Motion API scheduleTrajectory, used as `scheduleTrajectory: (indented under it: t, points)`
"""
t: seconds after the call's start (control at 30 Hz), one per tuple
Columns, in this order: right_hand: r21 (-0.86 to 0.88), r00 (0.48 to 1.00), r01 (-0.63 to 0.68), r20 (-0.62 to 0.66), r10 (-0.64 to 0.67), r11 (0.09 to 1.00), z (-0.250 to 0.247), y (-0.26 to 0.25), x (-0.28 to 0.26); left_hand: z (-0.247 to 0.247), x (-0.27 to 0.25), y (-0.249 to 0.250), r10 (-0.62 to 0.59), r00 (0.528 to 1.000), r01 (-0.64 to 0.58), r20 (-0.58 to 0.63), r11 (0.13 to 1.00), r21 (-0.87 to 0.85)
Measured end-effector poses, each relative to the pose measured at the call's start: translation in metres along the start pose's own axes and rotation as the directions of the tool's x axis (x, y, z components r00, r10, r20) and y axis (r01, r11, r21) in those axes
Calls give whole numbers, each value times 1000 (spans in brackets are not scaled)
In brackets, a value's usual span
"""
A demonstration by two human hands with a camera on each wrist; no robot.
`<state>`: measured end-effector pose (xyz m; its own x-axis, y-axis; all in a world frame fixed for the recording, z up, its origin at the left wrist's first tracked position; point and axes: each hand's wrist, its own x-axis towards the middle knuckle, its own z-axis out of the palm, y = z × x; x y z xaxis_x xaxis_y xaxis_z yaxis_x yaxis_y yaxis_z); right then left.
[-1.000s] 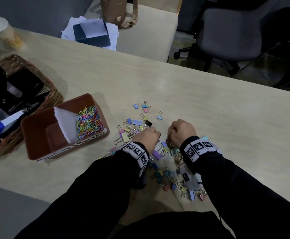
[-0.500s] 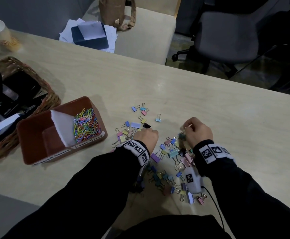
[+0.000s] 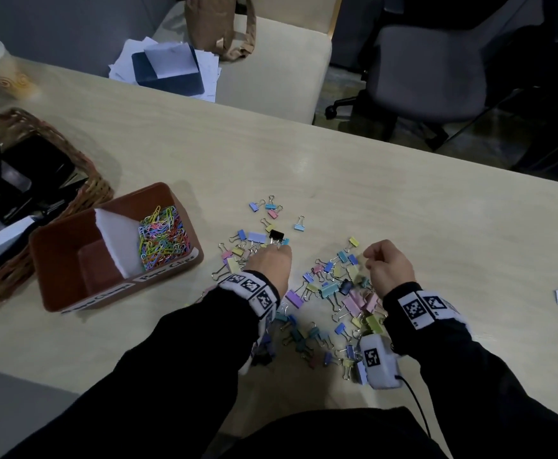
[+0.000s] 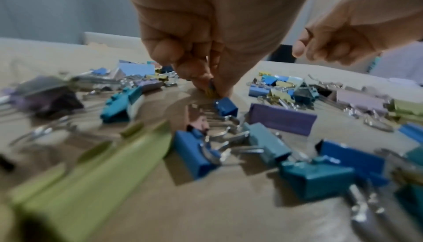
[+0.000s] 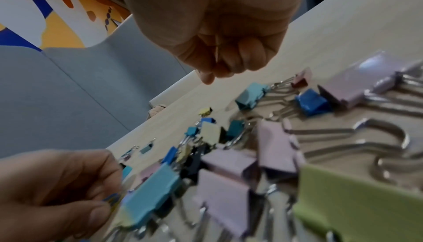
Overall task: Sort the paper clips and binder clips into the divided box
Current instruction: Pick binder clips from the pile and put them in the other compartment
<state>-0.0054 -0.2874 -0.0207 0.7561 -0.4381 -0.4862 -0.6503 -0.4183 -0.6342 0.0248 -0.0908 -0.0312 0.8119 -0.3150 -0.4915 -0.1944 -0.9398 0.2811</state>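
Left hand: the left hand [image 3: 268, 265] is low over the table [image 3: 403, 207], fingertips [image 4: 206, 81] bunched and pinching a few small paper clips [image 4: 210, 89], yellow and blue, right at the tabletop.
Right hand: the right hand [image 3: 388, 264] hovers above the scatter, fingers curled into a loose fist; something thin may sit between thumb and fingers, but I cannot tell what.
Binder clips: the binder clips [image 3: 334, 293] lie strewn on the table between and around both hands, in pastel blue, pink, yellow, green and purple, plus a black binder clip [image 3: 276, 234] just beyond the left fingertips.
Divided box: the brown divided box [image 3: 72, 246] stands to the left of the hands, a white divider [image 3: 115, 240] across it.
Sorted clips: a heap of coloured clips [image 3: 163, 238] fills the compartment nearest the hands.
Basket: a wicker basket [image 3: 95, 183] sits just beside the box, farther left.
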Motion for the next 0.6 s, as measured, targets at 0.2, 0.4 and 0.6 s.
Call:
scheduleTrajectory:
  t: [0.2, 0.4, 0.6]
  points:
    - [86, 894, 104, 429, -131, 991, 44, -48, -27, -19, -56, -49, -201, 947, 66, -251, 885, -460]
    - [175, 775, 354, 495, -392, 919, 92, -120, -64, -50, -92, -100, -428, 728, 39, -535, 805, -592]
    - [128, 713, 585, 389, -584, 801, 132, -163, -80, -63, -88, -135, -530, 630, 50, -568, 757, -652]
